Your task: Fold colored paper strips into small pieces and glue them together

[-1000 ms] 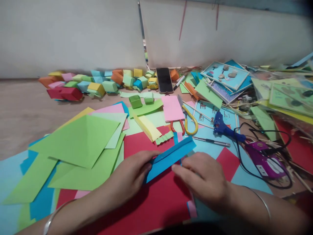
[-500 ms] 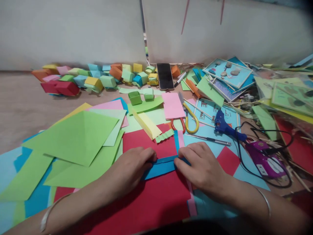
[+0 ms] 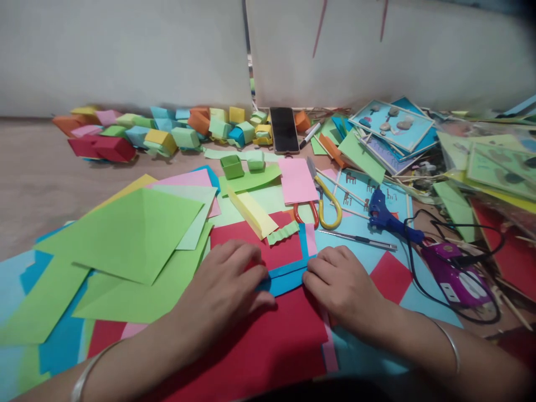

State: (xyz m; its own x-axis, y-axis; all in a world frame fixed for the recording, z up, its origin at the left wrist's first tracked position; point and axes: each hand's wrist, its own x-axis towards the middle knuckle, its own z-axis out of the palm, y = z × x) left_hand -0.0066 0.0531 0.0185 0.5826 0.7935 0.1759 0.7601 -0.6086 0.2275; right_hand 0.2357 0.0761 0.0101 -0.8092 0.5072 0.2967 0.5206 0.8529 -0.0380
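A folded blue paper strip [image 3: 288,278] lies across red paper [image 3: 268,340], with a crease running along its length. My left hand [image 3: 226,282] is closed on the strip's left end, the thumb showing below its near edge. At the right end, my right hand [image 3: 341,282] pinches the strip between thumb and curled fingers. Just beyond the strip lie a crimped pale-green paper piece [image 3: 283,232] and a folded yellow paper piece [image 3: 253,215]. Both ends of the blue strip are covered by my fingers.
Scissors [image 3: 330,206] lie partly under pink paper [image 3: 298,181], near a craft knife [image 3: 358,239]. A blue glue gun [image 3: 389,220] and a purple device [image 3: 454,273] with a black cord are at right. Green sheets [image 3: 138,234] are stacked left. Small paper boxes [image 3: 184,137] and a phone [image 3: 285,131] line the back.
My left hand has shifted its grip, its thumb moving down and out below the strip. The blue strip's right end has risen slightly. My right hand has moved a little to the right.
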